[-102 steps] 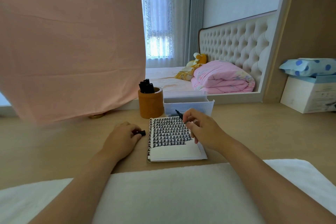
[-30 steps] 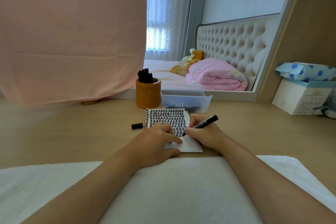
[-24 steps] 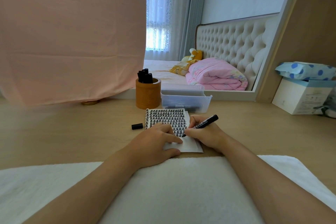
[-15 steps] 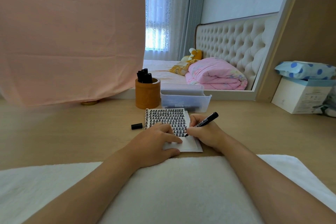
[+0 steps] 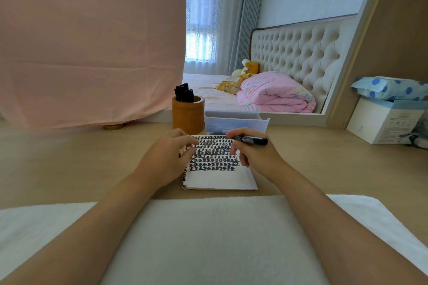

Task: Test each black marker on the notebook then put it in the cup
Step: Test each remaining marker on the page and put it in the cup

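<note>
The spiral notebook (image 5: pixel 218 177) lies open on the wooden desk, its upper half filled with rows of black marks. My right hand (image 5: pixel 257 157) grips a black marker (image 5: pixel 252 140) held level above the page's top right, its tip end pointing left. Over the notebook's left edge hovers my left hand (image 5: pixel 165 159), fingers bent and blurred; it covers the spot where the loose black cap lay, and whether it holds the cap is unclear. Behind the notebook stands the brown cup (image 5: pixel 188 114) with several black markers (image 5: pixel 184 93) in it.
A clear plastic basket (image 5: pixel 236 120) sits right of the cup. A white towel (image 5: pixel 208 227) covers the desk's near edge under my forearms. A white box (image 5: pixel 382 120) with a dotted pack stands far right. Pink cloth (image 5: pixel 92 41) hangs at back left.
My right hand lifted the marker off the page and turned it level. My left hand left the lower page and moved up-left over the spot where the cap lay.
</note>
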### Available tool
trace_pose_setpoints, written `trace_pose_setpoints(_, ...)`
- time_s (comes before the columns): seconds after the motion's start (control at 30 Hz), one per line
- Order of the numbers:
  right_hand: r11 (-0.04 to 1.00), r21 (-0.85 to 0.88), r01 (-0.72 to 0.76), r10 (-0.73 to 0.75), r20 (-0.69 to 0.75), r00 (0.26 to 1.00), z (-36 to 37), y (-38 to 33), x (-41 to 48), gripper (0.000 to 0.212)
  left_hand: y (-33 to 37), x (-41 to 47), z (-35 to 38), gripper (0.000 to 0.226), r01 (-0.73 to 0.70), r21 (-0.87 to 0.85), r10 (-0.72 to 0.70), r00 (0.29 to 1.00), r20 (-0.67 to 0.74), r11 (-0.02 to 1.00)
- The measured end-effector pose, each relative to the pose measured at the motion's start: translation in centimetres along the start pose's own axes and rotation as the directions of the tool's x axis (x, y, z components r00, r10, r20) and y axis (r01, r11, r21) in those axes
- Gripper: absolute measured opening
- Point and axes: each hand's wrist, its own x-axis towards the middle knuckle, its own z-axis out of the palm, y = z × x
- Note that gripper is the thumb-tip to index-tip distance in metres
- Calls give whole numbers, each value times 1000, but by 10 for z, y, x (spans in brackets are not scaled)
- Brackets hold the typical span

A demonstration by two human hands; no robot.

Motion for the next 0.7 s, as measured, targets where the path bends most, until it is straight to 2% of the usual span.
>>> trace_pose_setpoints(0.1, 1000, 21, -19, 18, 29, 999, 1, 3, 6, 49, -21, -1, -2, 28, 129, 101, -131, 991, 14, 987)
trace_pose_setpoints(0.2, 992, 105, -69, 66, 28, 997, 3, 0, 9, 45, -31, -1, -2, 31, 251, 198, -278, 953, 122, 947)
trace_pose_setpoints(0.3, 990, 132, -58, 52, 49, 997, 4, -4, 7, 43, -34, 0, -2, 21, 287, 218, -325, 931, 167, 933)
trace_pose_setpoints(0.37, 1000, -3, -11, 11, 23, 1000, 5, -4, 7, 37, -32, 0, -4, 17, 283, 202, -315, 938, 147, 938)
trace_pose_setpoints(0.43, 985, -166, 43, -44, -4, 999, 6, -3, 7, 26, -27, 1, -6, 12, 269, 112, -279, 957, 85, 957)
trace_pose_setpoints(0.53, 927, -363, 96, -91, 32, 995, 11, -5, 4, 28, -16, 0, -9, 13, 207, -44, -207, 978, -5, 977)
trace_pose_setpoints(0.63, 855, -501, 135, -116, 69, 991, 16, -5, 0, 25, -12, -3, -6, 19, 131, -128, -134, 991, -15, 983)
trace_pose_setpoints(0.7, 831, -532, 162, -144, 75, 987, 16, -4, 0, 24, -12, -3, -4, 20, 109, -149, -111, 994, -1, 983)
